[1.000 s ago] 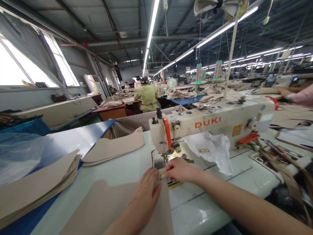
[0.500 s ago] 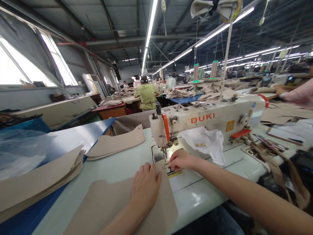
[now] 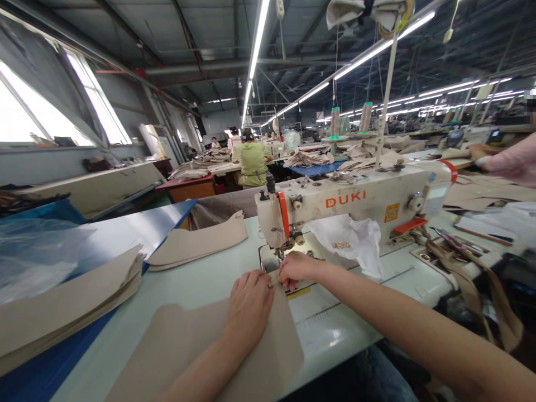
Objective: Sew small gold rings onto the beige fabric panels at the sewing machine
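A beige fabric panel [image 3: 184,340] lies on the pale sewing table, its narrow top end under the head of a white sewing machine [image 3: 310,207] marked DUKI. My left hand [image 3: 250,304] rests flat on the panel, fingers stretched toward that end. Beside its fingertips sits a small shiny metal piece [image 3: 270,284], too small to name. Close in front of the needle area, my right hand [image 3: 295,269] is closed in a pinch at the panel's top edge. What its fingers hold is hidden.
Stacked beige panels lie left [image 3: 71,304] and behind [image 3: 199,243]. A white cloth [image 3: 349,243] bearing small brass-coloured pieces hangs against the machine. Scissors and straps [image 3: 473,285] lie right. Another person's arm [image 3: 508,164] reaches in at far right; a person in green [image 3: 252,162] sits ahead.
My right hand has moved slightly left and forward, nearer the needle and my left hand. The metal piece now shows closer to my left fingertips. My left hand has shifted slightly forward.
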`<state>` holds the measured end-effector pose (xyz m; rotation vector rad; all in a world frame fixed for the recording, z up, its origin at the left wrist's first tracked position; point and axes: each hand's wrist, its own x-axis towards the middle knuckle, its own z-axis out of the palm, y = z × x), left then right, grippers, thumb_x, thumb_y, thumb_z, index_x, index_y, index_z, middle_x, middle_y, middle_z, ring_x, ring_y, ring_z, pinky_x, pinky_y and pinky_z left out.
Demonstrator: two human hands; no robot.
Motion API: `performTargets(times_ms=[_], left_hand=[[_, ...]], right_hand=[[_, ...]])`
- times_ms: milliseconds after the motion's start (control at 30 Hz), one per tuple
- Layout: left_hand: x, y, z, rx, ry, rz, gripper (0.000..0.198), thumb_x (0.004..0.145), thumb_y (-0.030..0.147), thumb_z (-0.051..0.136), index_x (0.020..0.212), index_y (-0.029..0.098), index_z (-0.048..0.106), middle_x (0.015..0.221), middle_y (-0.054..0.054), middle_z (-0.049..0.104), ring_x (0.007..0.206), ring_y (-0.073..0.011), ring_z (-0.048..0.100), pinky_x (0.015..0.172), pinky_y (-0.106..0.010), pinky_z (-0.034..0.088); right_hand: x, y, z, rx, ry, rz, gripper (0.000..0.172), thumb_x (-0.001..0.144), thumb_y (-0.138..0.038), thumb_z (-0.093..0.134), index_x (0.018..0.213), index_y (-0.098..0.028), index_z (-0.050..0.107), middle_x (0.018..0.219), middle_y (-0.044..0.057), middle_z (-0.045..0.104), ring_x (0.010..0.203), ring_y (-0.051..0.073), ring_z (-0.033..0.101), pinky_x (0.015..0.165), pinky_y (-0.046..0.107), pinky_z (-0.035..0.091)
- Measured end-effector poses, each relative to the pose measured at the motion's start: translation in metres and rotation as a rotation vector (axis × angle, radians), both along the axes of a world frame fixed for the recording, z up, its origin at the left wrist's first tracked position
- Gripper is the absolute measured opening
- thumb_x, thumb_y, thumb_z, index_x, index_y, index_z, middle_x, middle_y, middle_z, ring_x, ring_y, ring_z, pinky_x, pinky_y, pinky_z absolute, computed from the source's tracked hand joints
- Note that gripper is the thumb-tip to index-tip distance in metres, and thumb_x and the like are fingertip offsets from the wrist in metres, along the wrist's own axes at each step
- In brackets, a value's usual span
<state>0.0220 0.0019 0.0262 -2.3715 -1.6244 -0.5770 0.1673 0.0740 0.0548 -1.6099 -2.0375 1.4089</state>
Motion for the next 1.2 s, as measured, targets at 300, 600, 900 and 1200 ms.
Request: performTargets(times_ms=[300,600,900,1200], left_hand=[[0.002,0.02,-0.009,-0.003,-0.055,-0.234,0.02,0.084,0.011,0.043,0.072,0.018,0.059,0.076,-0.004,0.063,0.079,-0.0194,0.057,0.075,-0.032,0.048],[0.002,0.025,-0.006,-0.045,-0.089,-0.236,0.019,0.079,0.009,0.044,0.066,0.019,0.054,0.072,-0.003,0.062,0.074,-0.0186,0.058,0.068,-0.029,0.048],[-0.002,0.026,-0.013,-0.047,-0.096,-0.264,0.019,0.08,0.008,0.044,0.071,0.019,0.056,0.077,-0.004,0.064,0.079,-0.0189,0.058,0.075,-0.032,0.049],[-0.001,0.026,-0.006,-0.122,-0.12,-0.232,0.017,0.079,0.007,0.049,0.069,0.02,0.054,0.075,-0.002,0.063,0.076,-0.0177,0.059,0.071,-0.03,0.049]], right_hand=[[0.0,0.003,-0.002,0.045,-0.084,0.05,0.016,0.07,-0.014,0.057,0.055,-0.013,0.058,0.062,0.001,0.068,0.046,0.009,0.06,0.038,0.015,0.035],[0.016,-0.006,-0.005,0.353,-0.205,0.128,0.013,0.077,-0.017,0.052,0.074,-0.015,0.066,0.076,0.005,0.069,0.074,0.018,0.064,0.064,0.023,0.044],[0.071,-0.06,-0.019,1.127,-0.29,0.775,0.021,0.091,-0.018,0.047,0.108,-0.017,0.06,0.094,0.006,0.062,0.09,0.019,0.052,0.08,0.03,0.04],[0.049,-0.049,-0.032,1.286,-0.183,0.658,0.021,0.093,-0.028,0.045,0.084,-0.017,0.06,0.084,0.003,0.062,0.085,0.017,0.051,0.081,0.031,0.04]])
